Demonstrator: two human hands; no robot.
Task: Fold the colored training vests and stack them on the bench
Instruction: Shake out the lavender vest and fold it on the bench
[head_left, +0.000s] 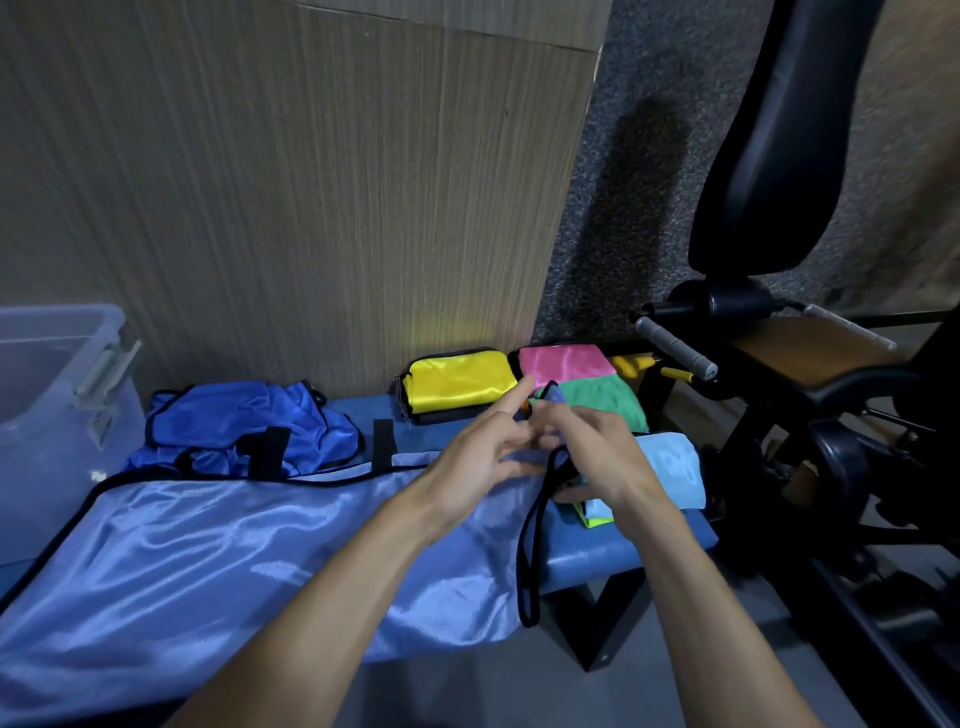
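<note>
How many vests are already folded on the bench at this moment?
4 visible: yellow vest by the wall, pink vest beside it, green vest in front of pink, light blue vest at the bench's right end. Hands may hide others.

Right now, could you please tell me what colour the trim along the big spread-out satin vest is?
Black, on the light blue spread-out satin vest; seen in the head view.

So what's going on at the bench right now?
A person is partway through folding vests. A light blue vest lies spread across the blue bench, and both hands work at its right end: the right hand pinches the fabric by the black-trimmed strap, while the left hand hovers beside it with fingers spread. Folded yellow, pink and green vests sit at the back. A darker blue vest lies crumpled, unfolded.
</note>
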